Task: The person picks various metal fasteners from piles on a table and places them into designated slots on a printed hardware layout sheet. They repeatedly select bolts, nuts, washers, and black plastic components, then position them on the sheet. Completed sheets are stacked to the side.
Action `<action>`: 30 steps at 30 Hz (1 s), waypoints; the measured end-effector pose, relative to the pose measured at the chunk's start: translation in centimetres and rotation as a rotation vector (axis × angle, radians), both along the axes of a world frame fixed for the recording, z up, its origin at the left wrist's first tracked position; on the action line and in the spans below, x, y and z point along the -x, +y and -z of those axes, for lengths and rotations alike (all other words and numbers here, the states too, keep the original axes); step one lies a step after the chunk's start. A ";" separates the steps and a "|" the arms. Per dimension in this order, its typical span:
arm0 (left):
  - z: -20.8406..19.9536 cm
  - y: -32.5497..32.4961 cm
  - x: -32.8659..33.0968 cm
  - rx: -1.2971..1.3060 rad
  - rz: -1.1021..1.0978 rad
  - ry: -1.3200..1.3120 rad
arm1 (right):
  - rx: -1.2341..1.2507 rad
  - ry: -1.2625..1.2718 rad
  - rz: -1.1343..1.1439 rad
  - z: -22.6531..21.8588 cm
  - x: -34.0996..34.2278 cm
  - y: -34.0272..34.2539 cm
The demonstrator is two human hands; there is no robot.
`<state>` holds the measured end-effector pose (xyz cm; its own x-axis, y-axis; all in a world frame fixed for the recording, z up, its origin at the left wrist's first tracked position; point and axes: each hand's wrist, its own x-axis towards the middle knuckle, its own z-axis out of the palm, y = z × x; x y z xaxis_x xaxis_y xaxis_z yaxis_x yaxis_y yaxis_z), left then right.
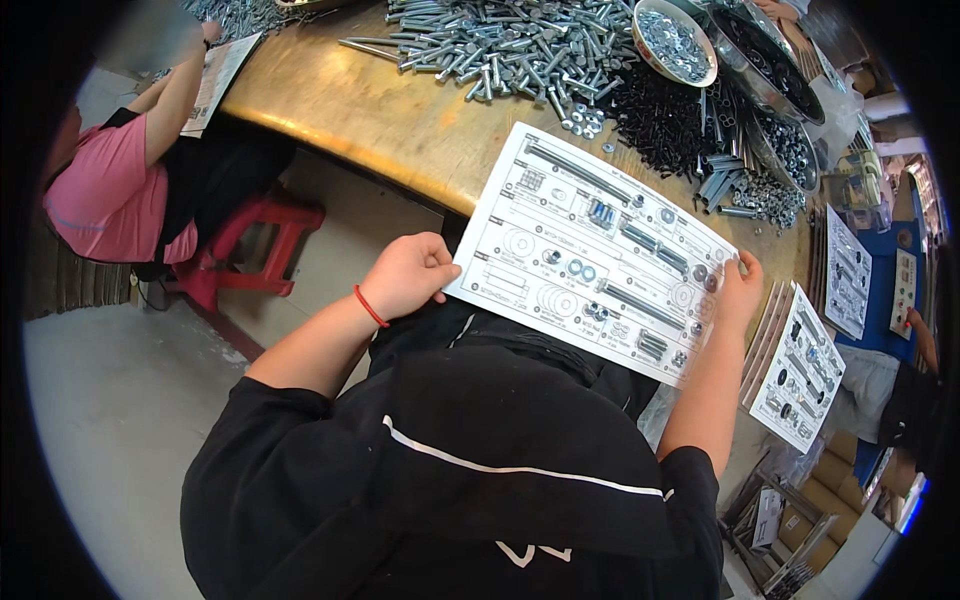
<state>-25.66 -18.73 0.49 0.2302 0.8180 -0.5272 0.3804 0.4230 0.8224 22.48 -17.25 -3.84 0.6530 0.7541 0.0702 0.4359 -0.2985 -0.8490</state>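
Observation:
A white printed card (575,238) lies tilted across my lap and the table's front edge. Bolts, sleeves, washers and nuts show in its outlined boxes, while other boxes bear only line drawings. My left hand (408,275), with a red band at the wrist, pinches the card's left edge near its lower corner. At the opposite edge, my right hand (738,290) grips the card, thumb over the face. Just beyond the card are a few loose nuts (582,122) and a heap of small black screws (655,125).
Silver bolts (500,45) pile up on the wooden table (330,90). A bowl of washers (675,45), metal trays (765,60) and metal sleeves (720,185) crowd the right. Stacked filled cards (800,375) stand right of me. A person in pink (110,200) sits left, by a red stool (255,245).

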 end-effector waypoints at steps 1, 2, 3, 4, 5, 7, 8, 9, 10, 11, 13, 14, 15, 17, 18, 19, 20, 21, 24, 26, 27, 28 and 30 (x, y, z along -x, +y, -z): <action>-0.1 0.3 -0.4 -0.005 0.027 -0.003 | 0.033 -0.051 0.015 -0.6 -0.2 -0.1; -0.4 0.9 -0.4 -0.048 0.125 0.098 | 0.088 -0.097 0.019 -1.2 -0.2 -0.2; -1.0 1.7 -0.3 -0.091 0.223 0.199 | 0.070 -0.292 -0.002 -1.4 0.2 0.0; -1.3 2.7 -0.4 -0.138 0.324 0.294 | 0.051 -0.493 -0.019 -1.8 0.3 0.3; -1.6 3.9 -0.4 -0.315 0.355 0.371 | 0.032 -0.690 -0.041 -2.4 1.2 0.8; -3.5 6.9 -1.6 -0.425 0.214 0.382 | -0.054 -0.558 -0.224 -4.3 4.6 3.2; -3.4 8.6 -2.7 -0.516 0.189 0.326 | -0.025 -0.488 -0.348 -5.2 6.6 4.6; -3.3 10.3 -3.6 -0.612 0.150 0.272 | -0.005 -0.419 -0.481 -6.0 8.9 6.3; -3.2 12.3 -5.0 -0.756 0.190 0.322 | 0.056 -0.378 -0.571 -6.3 11.0 7.8; -2.9 14.5 -6.9 -0.903 0.239 0.355 | 0.124 -0.345 -0.645 -6.4 12.7 9.2; -2.5 17.2 -10.6 -0.898 0.293 0.478 | 0.208 -0.431 -0.712 -5.6 15.2 11.6; -2.0 18.4 -11.9 -0.886 0.344 0.577 | 0.225 -0.500 -0.703 -4.9 15.9 12.7; -1.6 19.4 -13.0 -0.873 0.394 0.676 | 0.241 -0.569 -0.692 -4.4 16.5 13.4; -1.0 20.4 -13.7 -0.811 0.453 0.773 | 0.294 -0.594 -0.671 -4.5 17.5 14.1; -0.7 20.8 -13.9 -0.801 0.463 0.770 | 0.330 -0.573 -0.677 -4.7 17.6 14.4; -0.5 20.9 -14.0 -0.788 0.480 0.766 | 0.372 -0.546 -0.680 -4.7 17.7 14.3; -0.4 21.1 -14.0 -0.777 0.487 0.767 | 0.337 -0.523 -0.668 -4.6 17.5 14.2; -0.3 21.3 -14.0 -0.765 0.493 0.769 | 0.342 -0.474 -0.666 -4.6 17.5 14.3; -0.7 21.2 -14.2 -0.730 0.516 0.782 | 0.348 -0.367 -0.658 -4.7 17.2 14.4; -0.7 21.0 -14.2 -0.733 0.530 0.784 | 0.334 -0.343 -0.649 -4.6 17.2 14.5; -0.6 21.0 -14.1 -0.746 0.536 0.778 | 0.333 -0.353 -0.648 -4.5 17.2 14.6; -0.5 20.9 -14.0 -0.757 0.542 0.772 | 0.334 -0.361 -0.648 -4.4 17.3 14.7; -0.6 21.2 -14.0 -0.729 0.572 0.776 | 0.347 -0.355 -0.650 -4.3 17.3 14.9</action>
